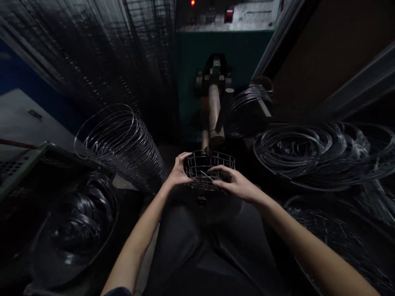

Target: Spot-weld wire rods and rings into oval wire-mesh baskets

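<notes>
A small round wire cage [207, 164] made of thin rings and ribs is held in front of me, just under the arm of a machine [213, 107]. My left hand [179, 170] grips the cage's left rim with curled fingers. My right hand [233, 183] lies over its near right side, fingers closed on the wires. My dark-trousered lap is below the hands.
A long stack of loose wire rings [123, 142] leans at the left. Coils of wire rings [311, 154] lie at the right, more in a dark tub [74, 234] at lower left. A green machine cabinet [222, 49] with red lights stands behind. Wire mesh panels [101, 45] hang at upper left.
</notes>
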Tool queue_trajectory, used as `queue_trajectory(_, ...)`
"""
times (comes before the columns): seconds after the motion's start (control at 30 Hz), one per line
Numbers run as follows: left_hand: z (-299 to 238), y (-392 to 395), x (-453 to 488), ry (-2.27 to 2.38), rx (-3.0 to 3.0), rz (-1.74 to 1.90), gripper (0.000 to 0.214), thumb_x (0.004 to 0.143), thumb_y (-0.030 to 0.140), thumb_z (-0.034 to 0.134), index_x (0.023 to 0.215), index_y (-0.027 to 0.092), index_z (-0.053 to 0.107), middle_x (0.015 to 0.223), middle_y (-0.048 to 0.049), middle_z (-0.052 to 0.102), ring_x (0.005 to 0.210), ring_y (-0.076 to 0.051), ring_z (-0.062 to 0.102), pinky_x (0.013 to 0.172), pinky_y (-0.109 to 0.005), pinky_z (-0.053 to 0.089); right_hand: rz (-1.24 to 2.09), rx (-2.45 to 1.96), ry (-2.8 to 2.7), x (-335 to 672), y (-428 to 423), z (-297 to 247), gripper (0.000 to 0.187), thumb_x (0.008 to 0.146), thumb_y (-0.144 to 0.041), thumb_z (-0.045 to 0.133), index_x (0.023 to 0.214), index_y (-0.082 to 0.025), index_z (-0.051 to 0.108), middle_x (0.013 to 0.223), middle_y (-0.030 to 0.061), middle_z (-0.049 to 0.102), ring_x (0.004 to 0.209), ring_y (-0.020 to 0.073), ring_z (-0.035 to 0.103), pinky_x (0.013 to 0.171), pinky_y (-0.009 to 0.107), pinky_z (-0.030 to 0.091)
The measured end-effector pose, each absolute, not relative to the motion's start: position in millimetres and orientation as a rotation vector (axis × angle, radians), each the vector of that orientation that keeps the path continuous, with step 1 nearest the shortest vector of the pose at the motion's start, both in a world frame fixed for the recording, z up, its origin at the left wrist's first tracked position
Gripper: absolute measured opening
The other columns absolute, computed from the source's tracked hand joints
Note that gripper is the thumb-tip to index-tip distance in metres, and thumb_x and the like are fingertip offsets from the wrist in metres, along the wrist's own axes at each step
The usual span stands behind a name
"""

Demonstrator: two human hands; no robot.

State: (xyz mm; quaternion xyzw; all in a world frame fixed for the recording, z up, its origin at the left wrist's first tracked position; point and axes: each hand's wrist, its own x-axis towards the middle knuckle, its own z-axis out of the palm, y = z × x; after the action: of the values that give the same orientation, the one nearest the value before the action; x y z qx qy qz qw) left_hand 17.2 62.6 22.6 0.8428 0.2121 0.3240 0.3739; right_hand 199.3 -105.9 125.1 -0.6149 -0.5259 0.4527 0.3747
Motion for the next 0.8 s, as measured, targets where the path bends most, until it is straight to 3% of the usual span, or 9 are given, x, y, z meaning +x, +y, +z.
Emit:
queue_trajectory(0.1, 36, 49, 16, 0.496, 2.320, 0.756, 0.091, 0.049, 0.041, 0.089, 0.129, 0.026, 0.047, 0.137, -0.0118, 0.033, 0.130, -0.034, 0.033, 0.109, -0.053, 0.034, 1.116, -1.701, -1.476, 198, -88, 128, 0.018, 0.080, -0.029, 0.063, 0.091, -0.018, 0.072, 0.089, 0.0032, 0.073, 0.085, 0.0187, 0.066, 0.074, 0.028, 0.050)
queue_trajectory(0.17, 42, 44, 18, 0.501, 2.380, 0.713, 0.083, 0.051, 0.039, 0.088, 0.125, 0.026, 0.053, 0.136, -0.0114, 0.032, 0.129, -0.034, 0.032, 0.108, -0.053, 0.035, 0.934, -1.859, -1.564, 198, -82, 125, 0.016, 0.081, -0.025, 0.061, 0.089, -0.019, 0.073, 0.088, 0.0028, 0.074, 0.084, 0.0192, 0.068, 0.076, 0.028, 0.050)
queue_trajectory(0.3, 47, 41, 23, 0.514, 2.399, 0.715, 0.080, 0.055, 0.042, 0.086, 0.127, 0.025, 0.054, 0.136, -0.0120, 0.031, 0.129, -0.034, 0.031, 0.109, -0.053, 0.035, 0.516, -1.956, -1.891, 194, -89, 117, 0.026, 0.089, -0.030, 0.055, 0.108, -0.018, 0.070, 0.104, 0.0062, 0.073, 0.094, 0.0213, 0.068, 0.083, 0.029, 0.050)
queue_trajectory(0.4, 48, 40, 27, 0.528, 2.392, 0.711, 0.083, 0.054, 0.044, 0.086, 0.128, 0.026, 0.053, 0.136, -0.0125, 0.030, 0.129, -0.035, 0.031, 0.108, -0.053, 0.035, 0.282, -2.052, -2.120, 192, -99, 113, 0.040, 0.092, -0.030, 0.052, 0.129, -0.017, 0.057, 0.120, 0.0100, 0.067, 0.096, 0.0236, 0.068, 0.075, 0.030, 0.052)
queue_trajectory(0.53, 49, 40, 31, 0.579, 2.371, 0.689, 0.086, 0.050, 0.040, 0.089, 0.128, 0.027, 0.053, 0.137, -0.0114, 0.028, 0.129, -0.035, 0.031, 0.108, -0.055, 0.036, 0.118, -2.064, -2.300, 195, -103, 109, 0.034, 0.094, -0.024, 0.046, 0.125, -0.024, 0.060, 0.113, 0.0048, 0.070, 0.084, 0.0192, 0.070, 0.060, 0.025, 0.048)
queue_trajectory(0.8, 51, 41, 33, 0.588, 2.399, 0.710, 0.085, 0.052, 0.040, 0.088, 0.128, 0.029, 0.053, 0.137, -0.0109, 0.028, 0.129, -0.036, 0.030, 0.108, -0.055, 0.035, -0.028, -1.967, -2.336, 203, -100, 102, 0.034, 0.095, -0.025, 0.043, 0.125, -0.024, 0.060, 0.117, 0.0053, 0.069, 0.075, 0.0162, 0.069, 0.052, 0.023, 0.043)
